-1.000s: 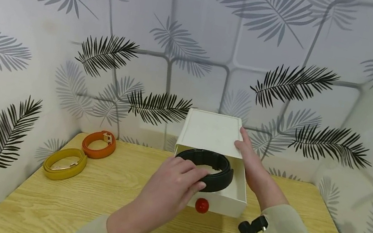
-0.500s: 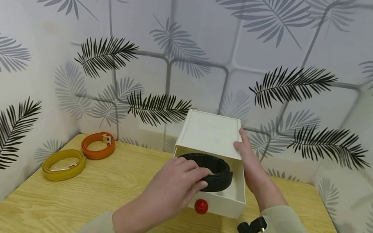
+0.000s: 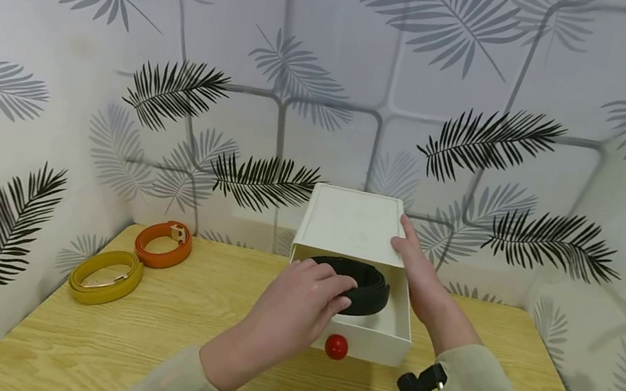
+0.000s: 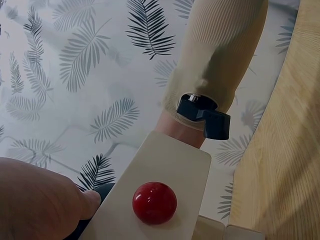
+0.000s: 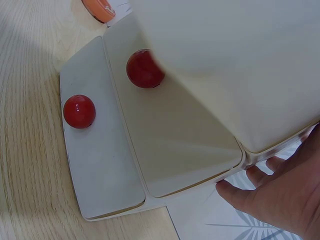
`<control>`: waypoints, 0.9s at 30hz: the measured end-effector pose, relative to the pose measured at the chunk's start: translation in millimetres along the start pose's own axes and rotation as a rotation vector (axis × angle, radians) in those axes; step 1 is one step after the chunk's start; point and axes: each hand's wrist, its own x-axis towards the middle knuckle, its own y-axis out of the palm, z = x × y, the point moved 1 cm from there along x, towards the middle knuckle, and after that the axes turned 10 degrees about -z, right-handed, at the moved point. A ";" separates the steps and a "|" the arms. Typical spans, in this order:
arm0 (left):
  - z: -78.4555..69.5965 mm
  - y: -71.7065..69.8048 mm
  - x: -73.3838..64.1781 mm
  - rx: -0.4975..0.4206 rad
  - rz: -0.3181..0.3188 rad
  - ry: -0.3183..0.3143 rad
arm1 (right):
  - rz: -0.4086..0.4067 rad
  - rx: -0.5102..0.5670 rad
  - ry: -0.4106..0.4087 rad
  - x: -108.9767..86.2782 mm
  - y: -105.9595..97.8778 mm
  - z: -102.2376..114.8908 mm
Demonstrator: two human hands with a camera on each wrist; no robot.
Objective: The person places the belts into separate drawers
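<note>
A coiled black belt [image 3: 368, 299] lies within the pulled-out top drawer [image 3: 377, 347] of a small white drawer cabinet [image 3: 353, 224]. My left hand [image 3: 300, 298] pinches the near side of the coil between thumb and fingers. In the left wrist view, the thumb of that hand [image 4: 40, 200] is beside the drawer front with its round red knob [image 4: 155, 203]. My right hand [image 3: 423, 278] rests against the cabinet's right side, fingers extended along it. The right wrist view has this hand [image 5: 287, 195] touching the side, below the open drawer's overhang.
An orange coiled belt [image 3: 164, 245] and a yellow coiled belt [image 3: 105, 278] lie at the left of the wooden table [image 3: 168, 338]. Two closed lower drawers [image 5: 175, 135] with red knobs sit under the open one. A leaf-patterned wall [image 3: 338, 53] stands close behind.
My left hand has lowered the black belt slightly, so it sits deeper in the drawer. The right hand stays on the cabinet's side.
</note>
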 end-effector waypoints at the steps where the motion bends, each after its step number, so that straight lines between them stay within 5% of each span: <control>1: 0.2 0.3 0.6 0.005 0.001 -0.001 | -0.002 0.000 -0.001 0.2 0.1 0.4; 27: 0.3 3.7 16.2 0.095 0.223 -0.044 | -0.005 -0.001 0.014 2.2 -1.0 -1.8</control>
